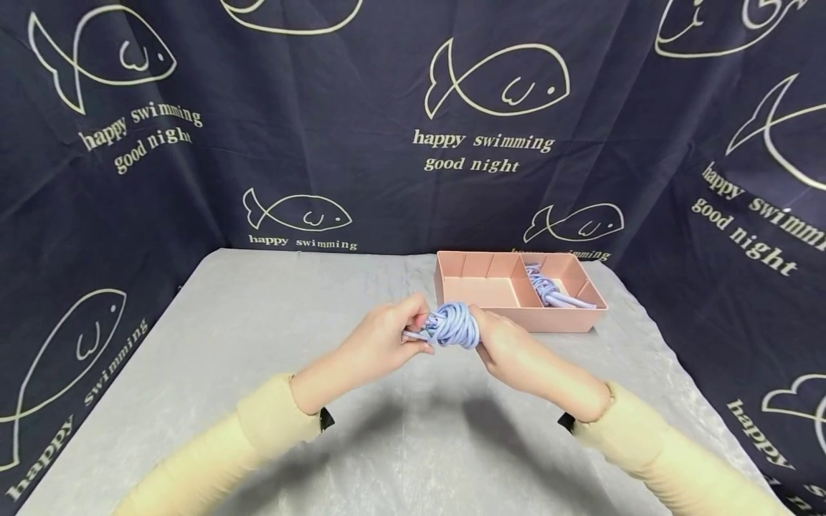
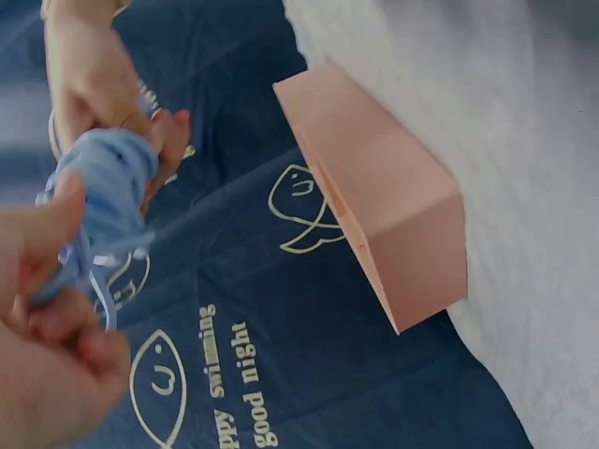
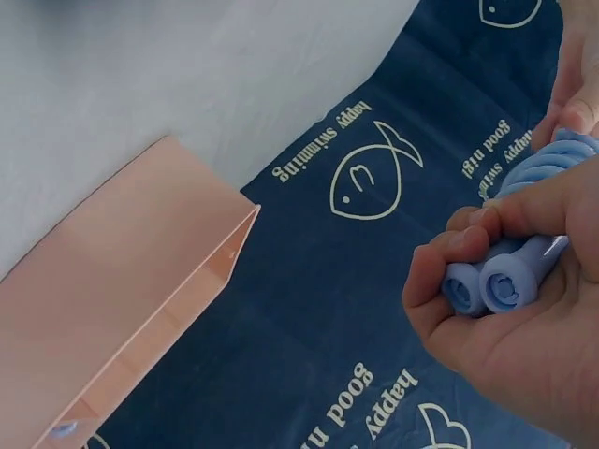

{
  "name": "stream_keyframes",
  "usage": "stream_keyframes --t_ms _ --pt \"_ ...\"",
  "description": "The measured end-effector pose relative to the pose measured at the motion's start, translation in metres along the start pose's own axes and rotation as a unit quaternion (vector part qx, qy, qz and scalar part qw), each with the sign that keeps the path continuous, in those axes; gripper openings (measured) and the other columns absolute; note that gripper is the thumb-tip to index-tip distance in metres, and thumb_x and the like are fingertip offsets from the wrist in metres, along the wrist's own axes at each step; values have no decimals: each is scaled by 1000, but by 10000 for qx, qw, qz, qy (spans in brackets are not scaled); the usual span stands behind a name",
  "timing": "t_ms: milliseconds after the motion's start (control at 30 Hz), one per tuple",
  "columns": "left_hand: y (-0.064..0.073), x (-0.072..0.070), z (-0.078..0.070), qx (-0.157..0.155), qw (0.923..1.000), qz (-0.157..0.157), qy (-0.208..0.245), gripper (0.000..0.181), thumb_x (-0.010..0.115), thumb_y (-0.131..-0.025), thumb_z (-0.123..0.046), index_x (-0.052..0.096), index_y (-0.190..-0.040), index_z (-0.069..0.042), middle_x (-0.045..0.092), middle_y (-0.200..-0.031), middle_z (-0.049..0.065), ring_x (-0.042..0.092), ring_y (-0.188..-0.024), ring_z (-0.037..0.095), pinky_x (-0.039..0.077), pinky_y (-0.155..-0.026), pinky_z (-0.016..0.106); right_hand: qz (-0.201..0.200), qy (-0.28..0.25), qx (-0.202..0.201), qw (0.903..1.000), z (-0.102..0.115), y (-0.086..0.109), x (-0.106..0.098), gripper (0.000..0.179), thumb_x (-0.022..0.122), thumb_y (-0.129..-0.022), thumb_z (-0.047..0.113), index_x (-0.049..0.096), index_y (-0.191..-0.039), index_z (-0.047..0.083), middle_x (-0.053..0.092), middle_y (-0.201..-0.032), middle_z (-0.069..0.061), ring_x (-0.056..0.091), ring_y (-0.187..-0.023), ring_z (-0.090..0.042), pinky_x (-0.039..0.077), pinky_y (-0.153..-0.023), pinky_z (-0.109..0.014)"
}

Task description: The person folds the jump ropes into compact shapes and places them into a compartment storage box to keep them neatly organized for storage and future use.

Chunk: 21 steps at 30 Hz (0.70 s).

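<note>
A light blue jump rope (image 1: 455,326) is wound into a thick bundle and held above the table between both hands. My right hand (image 1: 516,352) grips its two handles (image 3: 508,281), whose round ends poke out of the fist in the right wrist view. At the other end of the coils, my left hand (image 1: 386,335) pinches the rope with thumb and fingers, and a short length sticks out there. In the left wrist view, the coiled rope (image 2: 112,182) lies between both hands, and a loose loop hangs near the left fingers.
Behind the right hand, a pink divided box (image 1: 480,317) stands on the grey cloth-covered table (image 1: 310,308). Its right compartment holds another blue rope bundle (image 1: 548,290). Dark fish-print curtains (image 1: 387,107) enclose the back and sides.
</note>
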<state>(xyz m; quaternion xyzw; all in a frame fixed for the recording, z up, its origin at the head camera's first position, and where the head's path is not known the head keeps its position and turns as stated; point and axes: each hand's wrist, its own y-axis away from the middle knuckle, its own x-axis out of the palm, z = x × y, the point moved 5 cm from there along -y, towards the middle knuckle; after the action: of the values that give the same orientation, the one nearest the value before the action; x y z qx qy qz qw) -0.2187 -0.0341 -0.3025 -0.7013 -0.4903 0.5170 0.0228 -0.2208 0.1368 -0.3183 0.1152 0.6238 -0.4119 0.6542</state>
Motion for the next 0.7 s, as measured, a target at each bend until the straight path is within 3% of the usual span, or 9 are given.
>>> stream_keyframes --t_ms 167,367,433,533,700 --pt "11 -5 4 -537 9903 -948 -858 55 89 -56 -33 40 -75 -15 34 -57 -10 35 -52 7 28 -48 22 19 179 -178 9997 3 7 -2 28 59 -80 -8 50 -104 3 59 -88 -3 61 -81 -20 50 -73 -38" --pt "18 -6 4 -520 9745 -1112 -1879 59 85 -55 -50 43 -79 -16 27 -45 -10 29 -42 10 21 -42 24 -53 310 -231 9992 6 9 -1 25 58 -80 -7 48 -99 6 53 -81 2 57 -74 -18 47 -67 -36" --pt "18 -7 5 -545 9755 -1055 -1851 62 85 -53 -51 43 -82 -16 29 -46 -11 31 -42 9 23 -41 23 -83 230 -173 9996 5 9 1 25 58 -81 -7 48 -100 5 54 -82 1 57 -75 -17 48 -67 -36" --pt "18 -8 5 -483 9860 -882 -1333 62 86 -54 -45 44 -87 -15 41 -54 -11 38 -48 7 32 -45 23 -208 145 39 9997 1 8 4 24 59 -83 -6 48 -102 4 56 -82 -2 59 -77 -19 49 -68 -36" --pt "18 -9 1 -221 9959 -698 -530 47 84 -69 -22 50 -100 -11 59 -77 -8 46 -63 6 40 -57 21 -470 235 320 9981 -9 3 4 14 57 -87 1 49 -98 5 57 -81 -4 58 -76 -20 48 -66 -37"
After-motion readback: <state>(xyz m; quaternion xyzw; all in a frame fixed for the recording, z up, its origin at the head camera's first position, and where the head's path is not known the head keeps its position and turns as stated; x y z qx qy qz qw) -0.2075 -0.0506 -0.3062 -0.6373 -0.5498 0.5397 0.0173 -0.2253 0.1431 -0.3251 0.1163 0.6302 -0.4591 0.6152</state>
